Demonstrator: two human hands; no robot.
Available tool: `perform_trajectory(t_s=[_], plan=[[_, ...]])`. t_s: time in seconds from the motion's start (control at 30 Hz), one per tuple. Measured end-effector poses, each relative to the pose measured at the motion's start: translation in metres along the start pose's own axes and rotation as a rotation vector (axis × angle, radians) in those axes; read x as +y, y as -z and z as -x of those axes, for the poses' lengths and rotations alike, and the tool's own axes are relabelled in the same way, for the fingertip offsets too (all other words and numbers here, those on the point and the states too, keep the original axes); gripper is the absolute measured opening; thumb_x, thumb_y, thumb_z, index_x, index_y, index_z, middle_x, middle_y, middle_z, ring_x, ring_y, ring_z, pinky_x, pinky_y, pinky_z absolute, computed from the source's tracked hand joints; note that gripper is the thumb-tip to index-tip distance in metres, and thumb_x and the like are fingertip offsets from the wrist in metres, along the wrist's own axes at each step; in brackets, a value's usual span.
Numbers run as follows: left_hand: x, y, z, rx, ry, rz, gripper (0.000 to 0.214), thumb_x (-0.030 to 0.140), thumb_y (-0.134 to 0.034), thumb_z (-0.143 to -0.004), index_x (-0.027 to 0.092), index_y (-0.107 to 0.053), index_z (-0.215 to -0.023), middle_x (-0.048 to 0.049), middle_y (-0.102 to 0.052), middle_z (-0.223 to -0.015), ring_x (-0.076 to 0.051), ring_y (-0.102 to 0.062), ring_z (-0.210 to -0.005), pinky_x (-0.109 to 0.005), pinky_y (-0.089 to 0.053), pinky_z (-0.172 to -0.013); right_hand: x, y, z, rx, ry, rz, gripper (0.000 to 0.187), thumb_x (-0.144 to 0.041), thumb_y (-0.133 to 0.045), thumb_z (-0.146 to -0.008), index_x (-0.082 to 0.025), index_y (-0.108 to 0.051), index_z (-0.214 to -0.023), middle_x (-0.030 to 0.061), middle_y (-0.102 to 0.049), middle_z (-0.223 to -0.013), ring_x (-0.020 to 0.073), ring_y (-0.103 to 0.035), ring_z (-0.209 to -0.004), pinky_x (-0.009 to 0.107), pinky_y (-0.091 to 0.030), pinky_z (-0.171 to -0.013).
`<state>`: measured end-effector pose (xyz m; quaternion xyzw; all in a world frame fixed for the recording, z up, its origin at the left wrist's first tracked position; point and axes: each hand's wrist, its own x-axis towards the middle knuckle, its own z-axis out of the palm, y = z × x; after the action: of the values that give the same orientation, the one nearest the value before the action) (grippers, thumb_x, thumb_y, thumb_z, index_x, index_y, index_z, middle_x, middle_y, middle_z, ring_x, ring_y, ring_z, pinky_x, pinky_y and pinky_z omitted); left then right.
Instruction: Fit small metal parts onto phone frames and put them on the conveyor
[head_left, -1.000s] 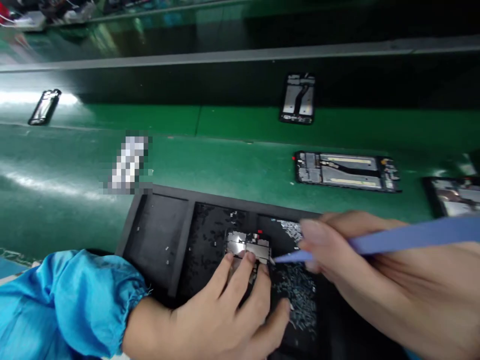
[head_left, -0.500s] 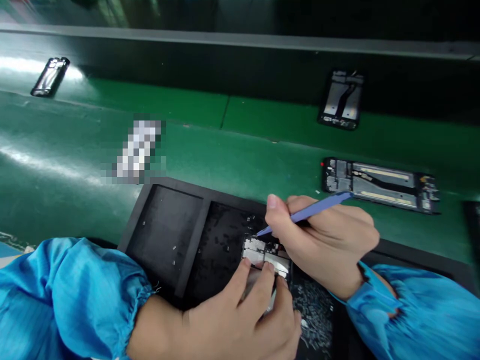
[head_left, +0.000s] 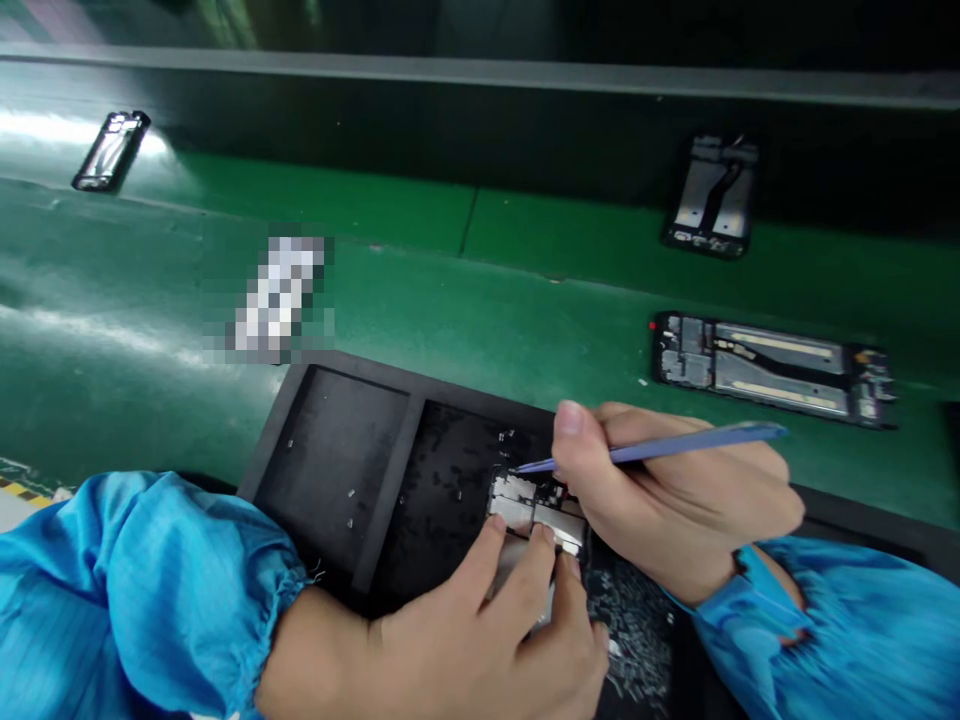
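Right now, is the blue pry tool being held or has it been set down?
Held: the right hand grips the blue pry tool in its fingers, the thin tip pointing at the silver metal part.

Phone frames (head_left: 772, 370) on the belt (head_left: 420, 300), behind the tray (head_left: 352, 375); in the tray, a board (head_left: 534, 505) in the middle compartment, and screws (head_left: 637, 630) just right of it.
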<state>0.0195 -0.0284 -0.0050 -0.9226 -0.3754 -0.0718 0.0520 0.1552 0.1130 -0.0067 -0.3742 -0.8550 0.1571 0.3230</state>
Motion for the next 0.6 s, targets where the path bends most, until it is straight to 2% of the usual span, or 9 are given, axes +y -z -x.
perform_trajectory(t_s=[0.13, 0.43, 0.6], plan=[[-0.0008, -0.0007, 0.0001, -0.002, -0.001, -0.004, 0.042, 0.032, -0.042, -0.107, 0.02, -0.061, -0.142, -0.0113, -0.065, -0.14, -0.033, -0.066, -0.122, -0.05, -0.055, -0.102, 0.0012, -0.0031, 0.0014, 0.099, 0.125, 0.086, 0.048, -0.021, -0.059, -0.1, -0.024, -0.039, -0.056, -0.0058, -0.04, -0.043, 0.0087, -0.037, -0.039, 0.027, -0.035, -0.044], [-0.0002, -0.0001, 0.0013, -0.008, -0.008, 0.01, 0.043, 0.035, -0.045, -0.107, 0.017, -0.06, -0.143, -0.014, -0.063, -0.141, -0.034, -0.065, -0.123, -0.052, -0.054, -0.102, 0.0029, -0.001, -0.0006, 0.04, 0.145, -0.067, 0.044, -0.019, -0.062, -0.099, -0.024, -0.047, -0.057, -0.0038, -0.058, -0.048, 0.0123, -0.059, -0.043, 0.027, -0.043, -0.042], [0.0038, -0.0051, 0.0012, 0.021, 0.015, 0.0, 0.042, 0.035, -0.046, -0.106, 0.019, -0.062, -0.142, -0.0117, -0.066, -0.137, -0.033, -0.066, -0.121, -0.05, -0.056, -0.099, 0.0072, -0.004, -0.0022, -0.019, 0.115, -0.079, 0.048, -0.035, -0.069, -0.098, -0.022, -0.051, -0.056, -0.0033, -0.062, -0.049, 0.0118, -0.062, -0.043, 0.026, -0.044, -0.041]])
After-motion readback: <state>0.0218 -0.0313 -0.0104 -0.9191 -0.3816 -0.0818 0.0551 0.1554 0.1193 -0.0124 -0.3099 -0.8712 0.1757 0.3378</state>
